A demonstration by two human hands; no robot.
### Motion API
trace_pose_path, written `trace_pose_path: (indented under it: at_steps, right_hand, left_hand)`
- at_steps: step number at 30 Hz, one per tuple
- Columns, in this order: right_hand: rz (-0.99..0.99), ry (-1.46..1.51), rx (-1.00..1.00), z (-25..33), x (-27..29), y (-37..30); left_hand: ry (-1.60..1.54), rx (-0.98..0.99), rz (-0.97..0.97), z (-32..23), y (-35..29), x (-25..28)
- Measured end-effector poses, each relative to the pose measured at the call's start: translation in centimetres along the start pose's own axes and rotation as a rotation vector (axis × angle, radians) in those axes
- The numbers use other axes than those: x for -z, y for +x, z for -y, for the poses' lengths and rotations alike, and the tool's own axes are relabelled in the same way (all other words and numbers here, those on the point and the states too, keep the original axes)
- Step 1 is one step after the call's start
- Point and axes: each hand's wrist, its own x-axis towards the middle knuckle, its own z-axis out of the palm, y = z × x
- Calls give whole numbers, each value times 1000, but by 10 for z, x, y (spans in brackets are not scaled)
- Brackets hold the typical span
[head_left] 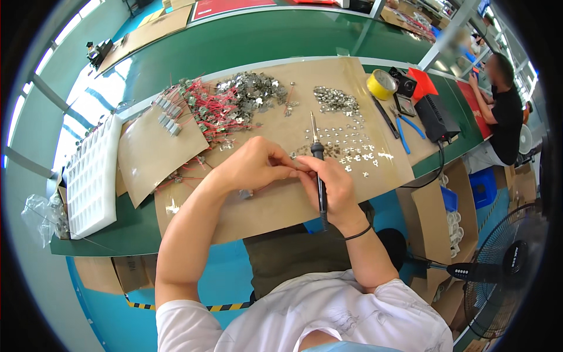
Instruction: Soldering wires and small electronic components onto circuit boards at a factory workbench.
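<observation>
My right hand (338,186) is closed round a soldering iron (317,151) with a black handle, held upright with its metal tip toward the far side. Its thumb and fingertips meet those of my left hand (249,164), which is closed in a pinch. What sits between the fingertips is too small and hidden to name. Below my left hand a small grey metal piece (245,194) with thin red wire shows over the brown paper (264,216). Small silver metal parts (359,157) lie in loose rows to the right of the iron.
Beyond my hands are a heap of red-wired parts (214,114), metal plates (258,91) and a pile of silver pieces (335,100). A white compartment tray (91,176) stands left. At right are yellow tape (381,85), blue-handled pliers (403,138), a black box (437,117) and a fan (504,264).
</observation>
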Motion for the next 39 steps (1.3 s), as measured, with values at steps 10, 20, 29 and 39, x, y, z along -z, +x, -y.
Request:
trace_pose_path:
  at_steps: [10, 20, 29, 39]
  right_hand:
    - [43, -37, -56, 12, -1, -10]
    - [63, 278, -93, -23, 31, -9]
    - [50, 213, -228, -26, 31, -11]
    - [73, 198, -207, -25, 29, -5]
  left_hand:
    - [32, 109, -307, 6, 7, -8]
    - [264, 36, -393, 9, 4, -18]
    - [322, 37, -394, 8, 6, -20]
    - [370, 49, -367, 7, 6, -23]
